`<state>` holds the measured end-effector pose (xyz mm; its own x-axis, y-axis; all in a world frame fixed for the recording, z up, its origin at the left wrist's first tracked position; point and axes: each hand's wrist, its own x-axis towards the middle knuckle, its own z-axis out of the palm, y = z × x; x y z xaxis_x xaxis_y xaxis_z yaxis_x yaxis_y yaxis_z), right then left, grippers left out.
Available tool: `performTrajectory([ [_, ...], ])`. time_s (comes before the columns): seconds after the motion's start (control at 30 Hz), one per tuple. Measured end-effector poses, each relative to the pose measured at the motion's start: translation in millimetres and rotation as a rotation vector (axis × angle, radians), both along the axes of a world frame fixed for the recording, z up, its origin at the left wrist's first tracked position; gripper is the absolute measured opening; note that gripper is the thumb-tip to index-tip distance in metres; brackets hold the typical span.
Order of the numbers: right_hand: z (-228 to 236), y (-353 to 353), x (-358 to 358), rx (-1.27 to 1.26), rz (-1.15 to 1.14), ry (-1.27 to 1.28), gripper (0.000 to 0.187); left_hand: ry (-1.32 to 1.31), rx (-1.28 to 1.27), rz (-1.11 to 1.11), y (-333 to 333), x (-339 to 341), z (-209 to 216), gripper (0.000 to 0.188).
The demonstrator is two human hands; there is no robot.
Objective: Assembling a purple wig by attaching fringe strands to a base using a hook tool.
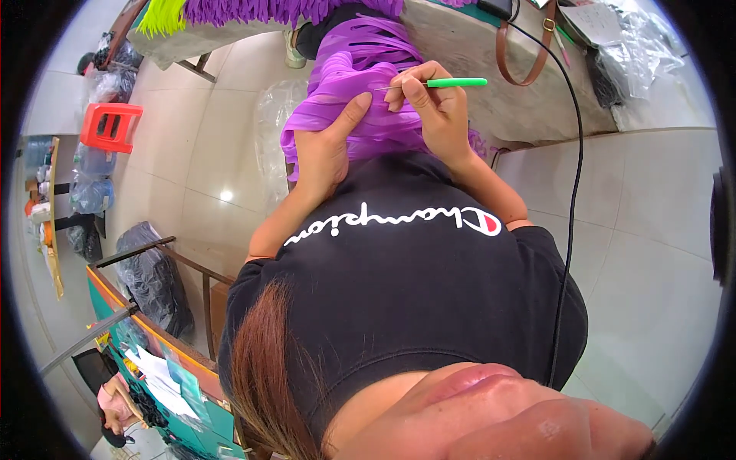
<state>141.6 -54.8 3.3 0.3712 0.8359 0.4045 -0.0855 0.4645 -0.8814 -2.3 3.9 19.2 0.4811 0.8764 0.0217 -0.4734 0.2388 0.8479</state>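
Purple fringed fabric (360,69), glossy, pleated strips, green-handled hook (452,82)

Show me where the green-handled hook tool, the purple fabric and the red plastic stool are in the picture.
green-handled hook tool (452,82): head view, on the middle of its green handle.
purple fabric (337,84): head view, on the pleated part above the left hand.
red plastic stool (111,126): head view, on its seat top.

Fringed fabric (360,69) on the lap, table (475,69) beyond it, stool (110,126) far left on the floor (207,153).
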Motion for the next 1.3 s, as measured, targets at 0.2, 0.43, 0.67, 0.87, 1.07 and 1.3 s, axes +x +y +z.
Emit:
performTrajectory([
  [0.2, 4, -1, 0, 0.019, -0.167, -0.301, 0.014, -0.004, 0.003, -0.012, 2, 1, -4, 0.025],
  [0.43, 9, 9, 25, 0.055, -0.390, -0.507, 0.012, -0.001, -0.013, -0.041, 7, 0, -8, 0.032],
  [0.67, 8, 3, 17, 0.105, -0.284, -0.474, 0.012, -0.041, -0.101, -0.047, 5, 2, -4, 0.032],
  [0.87, 5, 13, 5, 0.233, -0.433, -0.784, 0.022, -0.001, 0.026, -0.094, 4, 3, -6, 0.030],
  [1.07, -15, 10, 8, -0.054, -0.388, -0.182, 0.015, 0.127, 0.142, -0.110, -1, 5, 1, 0.031],
  [1.3, -170, -32, 182, -0.090, -0.358, 1.079, 0.018, -0.066, 0.072, 0.148, 11, 4, 1, 0.032],
])
